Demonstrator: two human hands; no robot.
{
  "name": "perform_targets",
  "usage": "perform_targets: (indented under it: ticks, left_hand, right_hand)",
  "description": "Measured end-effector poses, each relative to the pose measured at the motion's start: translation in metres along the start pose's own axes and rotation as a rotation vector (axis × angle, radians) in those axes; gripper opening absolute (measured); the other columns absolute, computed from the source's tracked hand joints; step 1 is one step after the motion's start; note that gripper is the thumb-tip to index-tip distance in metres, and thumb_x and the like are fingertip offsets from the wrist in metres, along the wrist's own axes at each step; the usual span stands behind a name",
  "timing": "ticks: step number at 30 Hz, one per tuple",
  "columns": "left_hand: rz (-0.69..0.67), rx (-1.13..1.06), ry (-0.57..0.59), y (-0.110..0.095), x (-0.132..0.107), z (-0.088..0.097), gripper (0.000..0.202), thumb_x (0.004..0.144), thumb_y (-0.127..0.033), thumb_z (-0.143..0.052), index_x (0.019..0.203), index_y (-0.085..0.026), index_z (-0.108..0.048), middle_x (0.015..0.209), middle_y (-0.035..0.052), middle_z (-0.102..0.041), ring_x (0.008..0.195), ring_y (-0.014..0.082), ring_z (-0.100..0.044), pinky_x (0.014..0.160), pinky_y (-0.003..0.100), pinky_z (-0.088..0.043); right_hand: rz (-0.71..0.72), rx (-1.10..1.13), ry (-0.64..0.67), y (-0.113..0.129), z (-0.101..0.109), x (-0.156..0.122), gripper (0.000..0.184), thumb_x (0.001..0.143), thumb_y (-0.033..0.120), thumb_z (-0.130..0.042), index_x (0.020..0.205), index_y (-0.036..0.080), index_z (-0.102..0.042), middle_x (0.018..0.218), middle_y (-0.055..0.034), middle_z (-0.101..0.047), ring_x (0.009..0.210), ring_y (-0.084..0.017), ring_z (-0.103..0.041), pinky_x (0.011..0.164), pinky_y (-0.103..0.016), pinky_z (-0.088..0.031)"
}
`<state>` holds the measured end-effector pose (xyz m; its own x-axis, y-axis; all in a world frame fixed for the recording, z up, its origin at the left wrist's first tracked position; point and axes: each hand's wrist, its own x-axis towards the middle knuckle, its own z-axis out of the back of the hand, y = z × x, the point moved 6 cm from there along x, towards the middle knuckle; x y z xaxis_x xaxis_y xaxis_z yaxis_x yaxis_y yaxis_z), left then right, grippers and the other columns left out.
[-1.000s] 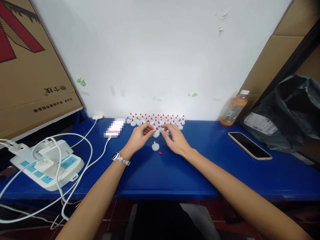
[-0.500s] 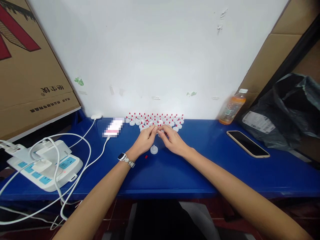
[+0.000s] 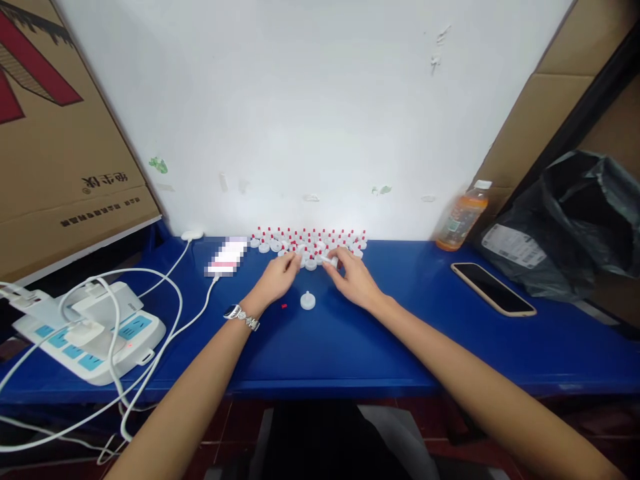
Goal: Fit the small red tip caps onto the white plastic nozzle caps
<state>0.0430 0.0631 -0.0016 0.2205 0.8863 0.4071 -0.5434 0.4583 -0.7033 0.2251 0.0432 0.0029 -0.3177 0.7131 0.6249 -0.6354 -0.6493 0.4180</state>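
So the right hand [image 3: 350, 277] is pinching a white nozzle cap [image 3: 329, 262] between thumb and fingertips, holding it tilted just by the front of a big bunch of red-tipped caps [image 3: 311, 264]. Those are all crowding the back of the blue table [image 3: 400, 347], up near the wall [image 3: 320, 120]. The left hand [image 3: 278, 275] is resting at the bunch's left front edge, thumb and fingers curling close together, but it's pretty small from up here, so I honestly can't tell if they're gripping anything. A lone bare cap [image 3: 307, 302] is standing upright nearer the person, between the two forearms, with a little red tip [image 3: 284, 306] lying just left of it. Over on the right, a phone [image 3: 493, 289] is lying flat near an orange drink bottle [image 3: 461, 219].
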Motion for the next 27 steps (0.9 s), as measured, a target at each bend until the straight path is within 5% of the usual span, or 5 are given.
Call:
perform_targets:
  ticks: [5, 12, 17, 24, 27]
  left_hand:
    - [-0.126, 0.185, 0.183, 0.002, -0.003, -0.013, 0.036, 0.095, -0.049, -0.048, 0.087, -0.02, -0.07, 0.088, 0.0063, -0.063, 0.085, 0.0217, -0.056, 0.082, 0.035, -0.045]
    - [-0.208, 0.416, 0.093, -0.009, -0.025, -0.012, 0.037, 0.104, -0.041, -0.031, 0.119, -0.021, -0.058, 0.116, 0.0093, -0.059, 0.106, 0.0243, -0.053, 0.095, 0.041, -0.042]
    - [-0.301, 0.649, 0.109, -0.018, -0.034, -0.022, 0.032, 0.104, -0.036, -0.031, 0.106, -0.019, -0.058, 0.104, 0.0104, -0.058, 0.098, 0.0255, -0.052, 0.088, 0.039, -0.041]
    - [-0.238, 0.334, 0.128, 0.001, 0.005, -0.039, 0.035, 0.105, -0.037, -0.024, 0.095, -0.019, -0.052, 0.096, 0.0063, -0.055, 0.094, 0.0211, -0.051, 0.091, 0.037, -0.041]
    - [-0.192, 0.174, 0.037, 0.0, 0.017, -0.035, 0.039, 0.105, -0.039, -0.021, 0.093, -0.02, -0.053, 0.092, 0.0044, -0.055, 0.091, 0.0193, -0.052, 0.087, 0.035, -0.042]
  right_hand:
    - [-0.106, 0.174, 0.083, -0.011, -0.014, -0.003, 0.017, 0.093, 0.036, -0.056, 0.1, 0.021, -0.058, 0.083, 0.0, -0.063, 0.07, -0.015, -0.056, 0.069, -0.028, -0.043]
    - [-0.154, 0.211, 0.149, -0.01, -0.018, -0.006, 0.019, 0.094, 0.039, -0.053, 0.097, 0.021, -0.058, 0.077, 0.0015, -0.061, 0.067, -0.013, -0.054, 0.067, -0.027, -0.041]
    - [-0.161, 0.233, 0.164, -0.009, -0.022, -0.006, 0.021, 0.095, 0.039, -0.052, 0.097, 0.02, -0.059, 0.079, 0.0008, -0.062, 0.068, -0.013, -0.054, 0.067, -0.026, -0.041]
    - [-0.156, 0.273, 0.196, -0.009, -0.024, -0.005, 0.022, 0.097, 0.04, -0.049, 0.095, 0.02, -0.058, 0.078, 0.0019, -0.061, 0.067, -0.012, -0.054, 0.067, -0.026, -0.04]
    - [-0.162, 0.295, 0.189, -0.012, -0.023, -0.004, 0.019, 0.095, 0.037, -0.053, 0.096, 0.02, -0.059, 0.081, 0.0012, -0.064, 0.07, -0.013, -0.056, 0.069, -0.026, -0.042]
